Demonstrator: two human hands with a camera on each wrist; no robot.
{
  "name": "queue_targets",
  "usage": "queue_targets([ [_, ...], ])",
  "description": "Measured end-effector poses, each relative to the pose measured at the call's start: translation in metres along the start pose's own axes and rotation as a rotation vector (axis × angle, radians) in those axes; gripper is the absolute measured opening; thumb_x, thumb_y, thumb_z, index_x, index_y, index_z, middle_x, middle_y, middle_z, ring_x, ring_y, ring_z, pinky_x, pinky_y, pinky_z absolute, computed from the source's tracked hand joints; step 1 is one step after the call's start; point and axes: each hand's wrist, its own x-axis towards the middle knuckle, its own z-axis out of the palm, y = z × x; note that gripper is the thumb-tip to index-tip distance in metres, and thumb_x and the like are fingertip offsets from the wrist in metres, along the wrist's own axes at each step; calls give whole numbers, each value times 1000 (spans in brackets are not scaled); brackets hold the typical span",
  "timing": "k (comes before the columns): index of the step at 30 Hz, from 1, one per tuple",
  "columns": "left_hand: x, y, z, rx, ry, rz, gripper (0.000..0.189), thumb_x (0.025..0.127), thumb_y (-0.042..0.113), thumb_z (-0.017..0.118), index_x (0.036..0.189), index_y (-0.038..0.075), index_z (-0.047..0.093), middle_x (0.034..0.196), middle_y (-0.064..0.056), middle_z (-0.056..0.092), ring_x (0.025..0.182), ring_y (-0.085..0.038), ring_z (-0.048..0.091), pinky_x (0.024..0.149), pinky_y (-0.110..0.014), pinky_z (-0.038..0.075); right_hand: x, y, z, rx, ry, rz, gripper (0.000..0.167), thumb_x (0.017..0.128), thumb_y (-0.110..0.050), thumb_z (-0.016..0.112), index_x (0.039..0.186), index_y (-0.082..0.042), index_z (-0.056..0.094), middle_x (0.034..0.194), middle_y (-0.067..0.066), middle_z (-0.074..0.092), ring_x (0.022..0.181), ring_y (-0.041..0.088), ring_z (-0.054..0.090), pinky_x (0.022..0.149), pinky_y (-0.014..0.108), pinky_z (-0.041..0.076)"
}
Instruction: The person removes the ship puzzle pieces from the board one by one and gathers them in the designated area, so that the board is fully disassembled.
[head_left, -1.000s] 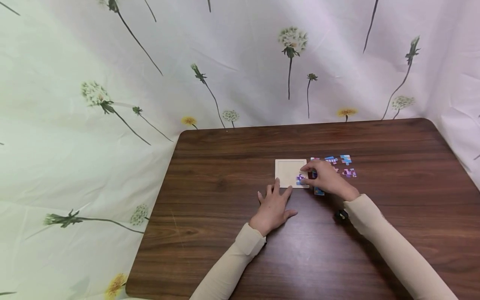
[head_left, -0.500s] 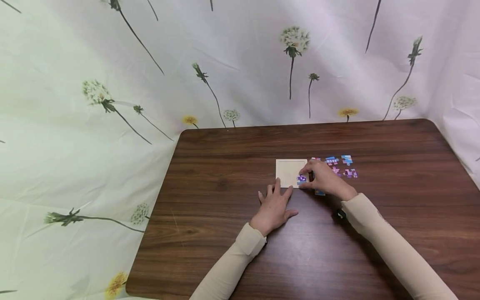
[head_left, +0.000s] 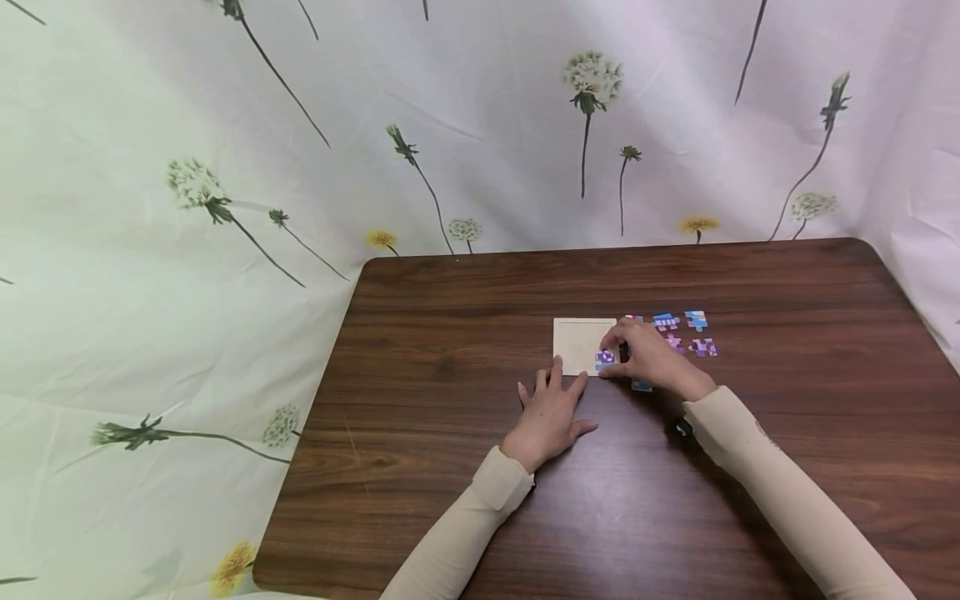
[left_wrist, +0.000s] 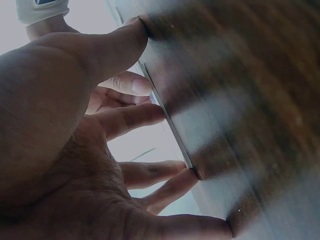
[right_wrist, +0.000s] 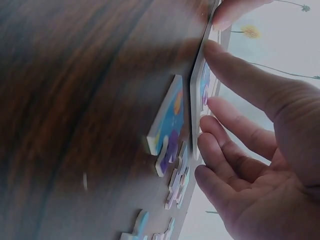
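Note:
A pale, square puzzle tray (head_left: pixel 576 340) lies on the table. In its near right corner sits a purple and blue puzzle piece (head_left: pixel 604 359), also visible edge-on as a jigsaw piece (right_wrist: pixel 204 82) in the right wrist view. My right hand (head_left: pixel 651 357) holds that piece between thumb and index finger, the thumb at the tray's near edge. My left hand (head_left: pixel 545 421) is spread out, its fingertips touching the tray's near left edge. From the left wrist, the left hand (left_wrist: pixel 85 135) has its fingers extended along the tray's side.
Several loose puzzle pieces (head_left: pixel 703 347) lie right of the tray, partly hidden by my right hand. One blue piece (right_wrist: pixel 170 117) lies close beside the tray. The brown wooden table (head_left: pixel 420 433) meets a flower-printed cloth (head_left: pixel 480 125) at its back edge.
The right thumb and index finger have shifted slightly toward the tray's near edge, and the piece now sits straighter in the corner. My left hand stays in place.

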Motion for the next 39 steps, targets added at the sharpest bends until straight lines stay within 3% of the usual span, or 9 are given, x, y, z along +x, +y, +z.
queue_targets([
  [20, 2, 3, 0, 15, -2, -11, 73, 98, 54, 65, 161, 27, 40, 172, -24, 21, 149, -43, 37, 110, -78, 38, -5, 0, 0, 76, 51, -24, 36, 80, -15, 92, 102, -4, 66, 91, 8, 73, 86, 21, 68, 80, 41, 56],
  [28, 1, 3, 0, 3, 7, -17, 73, 97, 53, 67, 160, 26, 42, 171, -24, 23, 149, -43, 37, 109, -78, 38, -3, 3, 3, 119, 39, 2, 21, 89, -10, 83, 103, -5, 68, 88, 5, 72, 83, 16, 66, 77, 35, 56],
  [39, -1, 3, 0, 6, 3, -20, 74, 97, 53, 67, 161, 26, 41, 172, -24, 21, 149, -43, 36, 110, -78, 37, -7, 4, 3, 176, 77, -25, 5, 97, -6, 72, 101, -7, 68, 84, 4, 71, 76, 13, 63, 67, 26, 51],
])
